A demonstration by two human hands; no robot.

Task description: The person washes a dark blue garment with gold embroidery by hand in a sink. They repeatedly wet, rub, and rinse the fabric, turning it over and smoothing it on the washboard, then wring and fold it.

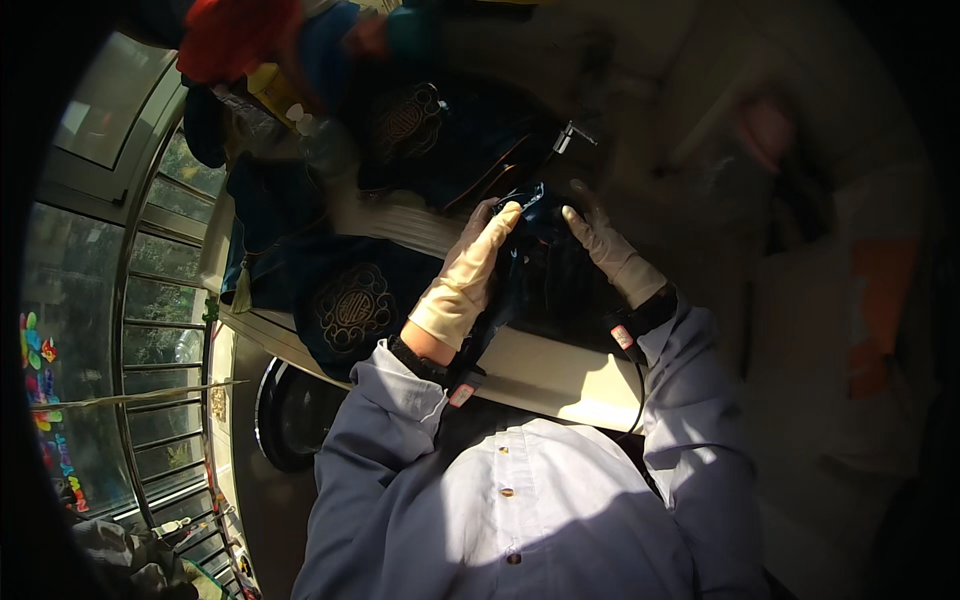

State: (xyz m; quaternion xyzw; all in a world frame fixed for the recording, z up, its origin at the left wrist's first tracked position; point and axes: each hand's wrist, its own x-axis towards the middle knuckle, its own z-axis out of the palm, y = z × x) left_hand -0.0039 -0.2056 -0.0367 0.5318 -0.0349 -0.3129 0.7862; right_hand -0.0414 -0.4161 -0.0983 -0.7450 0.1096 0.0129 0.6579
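A pale rubber glove covers my left hand point(472, 262), whose fingertips close on the wet, gathered edge of a dark cloth point(531, 196). On the other side of that cloth is my right hand point(611, 244), gloved as well; its fingers are spread and point up, and whether they touch the cloth is too dark to tell. The dark cloth hangs down between the hands over a deep shadowed area, seemingly a sink. Dark teal fabric with a round embroidered emblem point(355, 306) and a tassel point(242, 289) lies left of my left hand.
A metal faucet point(564, 139) stands beyond the hands. More embroidered fabric point(405, 124), a clear plastic bottle point(319, 139) and a red item point(232, 37) are at the upper left. The pale front edge of the counter point(555, 367) runs before me. A round appliance door point(296, 416) is below left, beside barred windows.
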